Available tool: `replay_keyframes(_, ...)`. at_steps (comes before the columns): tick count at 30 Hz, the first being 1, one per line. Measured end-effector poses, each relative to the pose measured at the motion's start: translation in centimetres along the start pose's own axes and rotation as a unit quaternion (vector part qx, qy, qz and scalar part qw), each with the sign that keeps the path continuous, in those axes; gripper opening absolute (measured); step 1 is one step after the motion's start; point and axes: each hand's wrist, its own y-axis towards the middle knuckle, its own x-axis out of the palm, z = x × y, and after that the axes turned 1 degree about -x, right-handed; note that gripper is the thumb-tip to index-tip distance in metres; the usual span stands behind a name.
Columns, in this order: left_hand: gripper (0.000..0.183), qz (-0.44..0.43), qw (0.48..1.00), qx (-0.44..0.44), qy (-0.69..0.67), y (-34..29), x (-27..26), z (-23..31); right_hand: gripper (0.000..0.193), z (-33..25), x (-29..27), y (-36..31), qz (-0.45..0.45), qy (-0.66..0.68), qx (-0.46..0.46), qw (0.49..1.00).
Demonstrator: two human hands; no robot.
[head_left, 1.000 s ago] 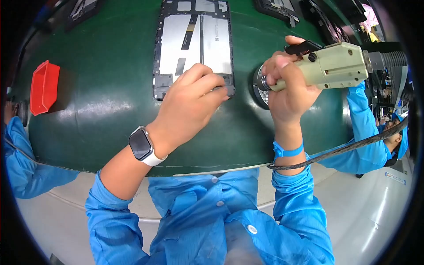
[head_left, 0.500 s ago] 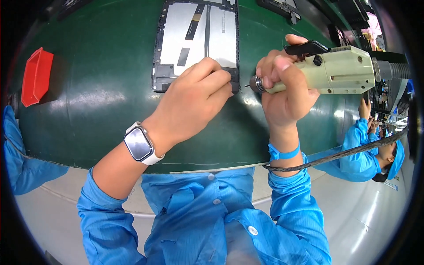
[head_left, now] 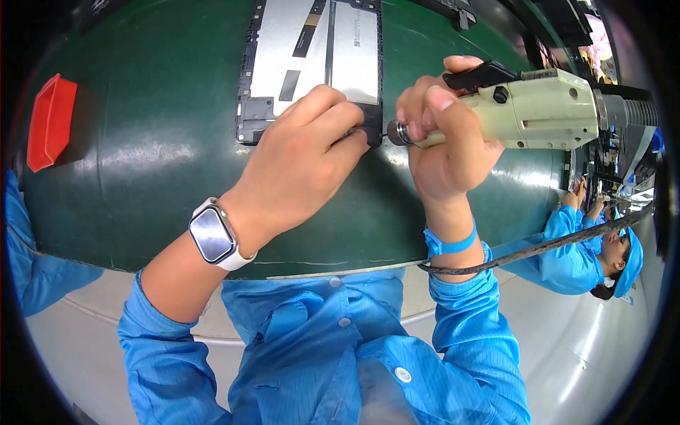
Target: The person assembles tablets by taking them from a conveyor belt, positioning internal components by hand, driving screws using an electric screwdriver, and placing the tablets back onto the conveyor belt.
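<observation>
A tablet screen assembly (head_left: 354, 57), with a silver back and black frame, lies on the green table. My left hand (head_left: 304, 149) rests over its lower right corner, fingers bent and thumb and fingertips drawn together. What they pinch, if anything, is hidden. My right hand (head_left: 450, 134) is wrapped around a pale electric screwdriver (head_left: 542, 113) with a black lever on top. The driver lies nearly level, its metal nose pointing left. Its thin bit reaches close to the tablet's lower right corner by my left fingertips; whether it touches cannot be made out.
A red tray (head_left: 51, 124) stands at the table's left. Black parts (head_left: 453, 10) lie at the far right edge. A dark cable (head_left: 552, 246) runs past my right wrist, which wears a blue strap (head_left: 451, 245). A co-worker in blue (head_left: 584, 258) sits at right; another blue sleeve (head_left: 46, 269) is at left.
The screwdriver in my right hand has moved slightly left, bringing its bit closer to the tablet's corner. My left hand stays at that corner. The whole view has shifted slightly.
</observation>
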Motion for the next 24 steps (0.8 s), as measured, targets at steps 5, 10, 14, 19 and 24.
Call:
replay_keyframes(5,0.021,-0.005,1.000,-0.003,-0.005,-0.3,0.1,-0.1,0.032,0.0,0.1,-0.3,-0.014,-0.011,0.002,1.000)
replay_keyframes(10,0.022,-0.004,1.000,0.004,-0.005,0.1,0.1,0.1,0.032,-0.2,-0.2,-0.4,-0.031,-0.040,-0.004,0.999)
replay_keyframes(14,0.023,-0.010,1.000,0.022,-0.007,0.0,0.0,0.0,0.032,-0.2,0.2,-0.6,-0.013,-0.063,0.006,0.998)
replay_keyframes(19,0.024,0.000,1.000,0.021,0.001,-0.4,0.0,-0.5,0.043,-1.7,-3.2,1.5,0.039,-0.028,-0.064,0.997)
replay_keyframes(24,0.022,-0.003,1.000,0.031,-0.003,-0.1,-0.1,0.0,0.021,-0.7,-8.6,3.1,0.102,-0.041,-0.105,0.988)
